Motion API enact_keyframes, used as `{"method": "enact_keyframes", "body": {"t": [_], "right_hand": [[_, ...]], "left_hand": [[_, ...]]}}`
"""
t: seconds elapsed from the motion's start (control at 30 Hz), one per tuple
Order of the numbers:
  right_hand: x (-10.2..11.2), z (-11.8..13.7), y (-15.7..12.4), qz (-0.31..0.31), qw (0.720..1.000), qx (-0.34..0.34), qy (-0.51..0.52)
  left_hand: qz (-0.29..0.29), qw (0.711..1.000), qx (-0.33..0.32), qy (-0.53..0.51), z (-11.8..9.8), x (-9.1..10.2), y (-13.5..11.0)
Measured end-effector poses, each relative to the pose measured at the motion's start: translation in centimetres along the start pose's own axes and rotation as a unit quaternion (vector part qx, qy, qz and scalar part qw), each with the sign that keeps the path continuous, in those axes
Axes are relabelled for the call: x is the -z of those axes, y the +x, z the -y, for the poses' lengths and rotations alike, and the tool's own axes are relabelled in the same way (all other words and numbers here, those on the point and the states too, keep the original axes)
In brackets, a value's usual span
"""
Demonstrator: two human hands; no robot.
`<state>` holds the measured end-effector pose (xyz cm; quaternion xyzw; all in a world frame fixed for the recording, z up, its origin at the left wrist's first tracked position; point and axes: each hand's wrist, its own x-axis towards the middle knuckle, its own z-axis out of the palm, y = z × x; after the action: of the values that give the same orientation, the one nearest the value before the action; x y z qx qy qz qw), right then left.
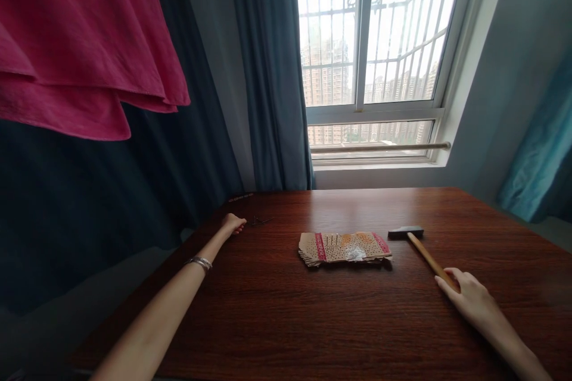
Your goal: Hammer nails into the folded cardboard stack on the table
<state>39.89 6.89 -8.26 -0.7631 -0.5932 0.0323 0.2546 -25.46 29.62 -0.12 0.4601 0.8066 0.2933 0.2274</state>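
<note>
My left hand (233, 224), with bracelets on its wrist, is at the table's far left. Its fingers are pinched together beside a small pile of dark nails (258, 221); whatever is between the fingertips is too small to make out. My right hand (469, 294) is wrapped round the wooden handle of a hammer (422, 250), whose dark metal head lies on the table. Between the hands lies a layered piece of cardboard (348, 248), dotted with holes and marked with pink bands. Several nails (330, 240) stand upright in its left part.
The brown wooden table (277, 309) reaches to the wall under a barred window (370, 36). Blue curtains (272, 71) hang at the left, and a pink cloth (89, 41) hangs at the upper left. Another blue curtain (536, 155) is at the far right.
</note>
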Motion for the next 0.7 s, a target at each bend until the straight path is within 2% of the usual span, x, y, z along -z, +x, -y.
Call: {"method": "enact_keyframes", "body": {"t": [0.2,0.4,0.7], "right_hand": [[0.2,0.2,-0.1,0.012,1.0,0.0,-0.002],[0.4,0.3,0.0,0.022,1.0,-0.007,-0.007],[0.9,1.0,-0.3,0.018,1.0,-0.01,-0.016]], "left_hand": [[0.008,0.999,0.022,0.044,-0.2,-1.4,0.6],[0.013,0.994,0.03,0.1,-0.6,-1.6,1.5],[0.016,0.993,0.048,0.104,-1.2,-2.1,2.1]]}}
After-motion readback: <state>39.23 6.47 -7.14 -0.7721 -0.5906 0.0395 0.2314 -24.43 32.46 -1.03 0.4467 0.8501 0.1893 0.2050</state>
